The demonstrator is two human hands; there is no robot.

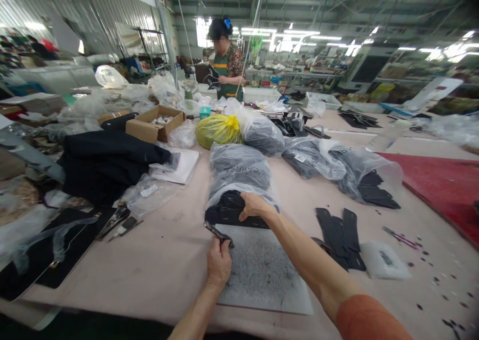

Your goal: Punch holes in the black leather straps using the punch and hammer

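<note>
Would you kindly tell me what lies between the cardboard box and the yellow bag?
In the head view, a crumpled clear plastic bag lies between them.

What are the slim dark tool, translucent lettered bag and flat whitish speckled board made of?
Slim dark tool in the left hand: likely smooth metal, given its glints. Translucent lettered bag: thin glossy plastic, crinkled, see-through. Flat whitish speckled board: perhaps dull plastic; glare-free, but uncertain.

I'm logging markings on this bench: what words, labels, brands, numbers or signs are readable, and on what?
"CARPISA", as best it reads through creases: middle bag.
Too folded to read: lettering on the right bag.
Too small to read: label on the flat bag.
Too small to read: sticker right of the middle bag.
</note>
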